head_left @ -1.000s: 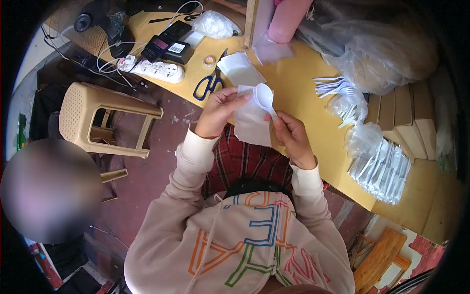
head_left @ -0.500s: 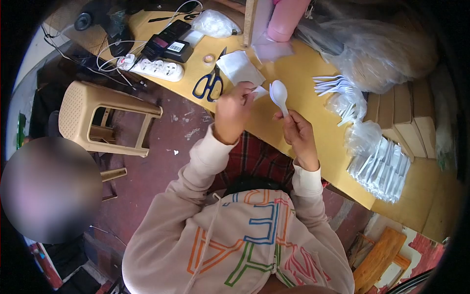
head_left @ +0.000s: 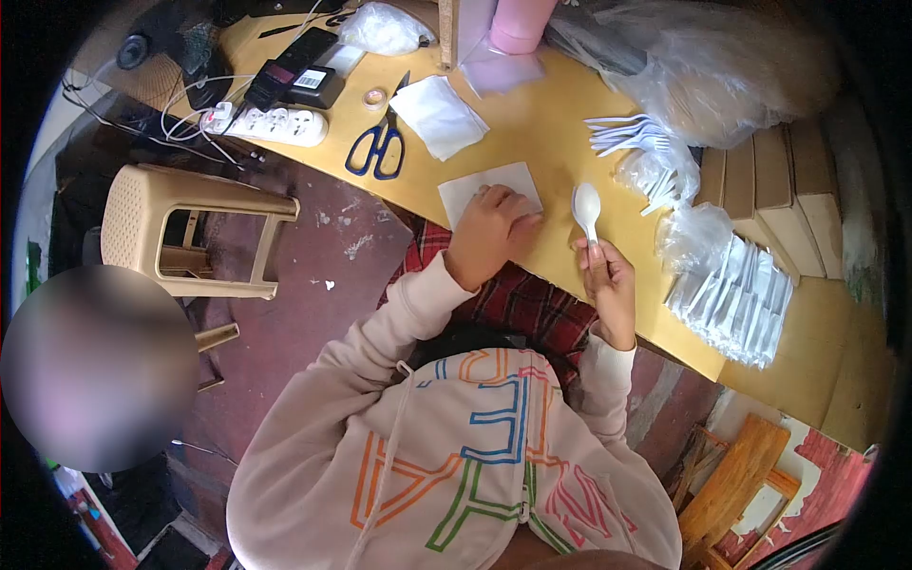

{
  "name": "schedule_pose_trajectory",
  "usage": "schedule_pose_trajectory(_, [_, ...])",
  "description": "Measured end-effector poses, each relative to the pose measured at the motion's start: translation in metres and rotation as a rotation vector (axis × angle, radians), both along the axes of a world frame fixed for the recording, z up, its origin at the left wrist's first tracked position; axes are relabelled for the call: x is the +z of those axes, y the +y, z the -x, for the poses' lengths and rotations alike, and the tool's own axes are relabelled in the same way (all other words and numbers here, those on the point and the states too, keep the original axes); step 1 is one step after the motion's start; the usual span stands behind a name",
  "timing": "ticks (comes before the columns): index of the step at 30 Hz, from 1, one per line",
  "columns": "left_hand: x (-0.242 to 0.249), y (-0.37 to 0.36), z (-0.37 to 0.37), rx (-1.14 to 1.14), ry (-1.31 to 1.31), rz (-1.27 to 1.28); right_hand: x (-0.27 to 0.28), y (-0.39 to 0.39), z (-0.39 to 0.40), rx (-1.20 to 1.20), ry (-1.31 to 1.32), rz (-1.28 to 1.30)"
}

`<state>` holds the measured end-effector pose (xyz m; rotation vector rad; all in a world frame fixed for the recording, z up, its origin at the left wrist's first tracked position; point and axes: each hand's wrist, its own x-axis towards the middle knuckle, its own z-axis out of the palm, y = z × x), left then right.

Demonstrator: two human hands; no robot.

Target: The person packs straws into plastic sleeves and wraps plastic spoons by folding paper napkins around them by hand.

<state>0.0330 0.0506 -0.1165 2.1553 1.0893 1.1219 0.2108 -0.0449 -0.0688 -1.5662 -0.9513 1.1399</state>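
My right hand [head_left: 608,275] grips the handle of a white plastic spoon [head_left: 586,204], bowl upward, above the table's front edge; a second utensil seems to lie behind it. Under my left hand [head_left: 494,223] a white napkin [head_left: 518,179] lies on the yellow table [head_left: 560,152]. The fingers of that hand are curled over the napkin and partly blurred, so whether they pinch it cannot be told. Farther back is a stack of white napkins [head_left: 442,116], beside blue-handled scissors [head_left: 378,147] and a roll of tape [head_left: 375,98].
White forks [head_left: 627,135] and wrapped cutlery packs [head_left: 731,299] lie at the right, near cardboard boxes [head_left: 769,190] and large plastic bags [head_left: 684,71]. A power strip [head_left: 275,125], phone [head_left: 302,59] and black box [head_left: 316,87] sit at the left. A beige stool [head_left: 152,223] stands beyond.
A napkin now lies flat on the table near the front edge, under my left hand, which has come down from the stack. My right hand has moved slightly right with the spoon. The view has shifted.
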Motion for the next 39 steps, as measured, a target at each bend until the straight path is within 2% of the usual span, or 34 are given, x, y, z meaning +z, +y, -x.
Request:
schedule_pose_trajectory(10, [-0.003,0.011,0.008,-0.06,0.11,0.007,-0.011,-0.008,-0.004,0.089,-0.159,0.085])
schedule_pose_trajectory(19, [-0.001,0.013,0.009,-0.064,0.071,0.039,-0.016,-0.005,-0.006,0.163,-0.245,0.076])
schedule_pose_trajectory(28, [0.003,0.021,0.009,-0.075,0.163,0.075,-0.018,-0.004,-0.005,0.167,-0.226,0.046])
schedule_pose_trajectory(39, [0.005,0.024,0.011,-0.024,0.09,0.14,-0.021,-0.001,-0.007,0.184,-0.158,0.067])
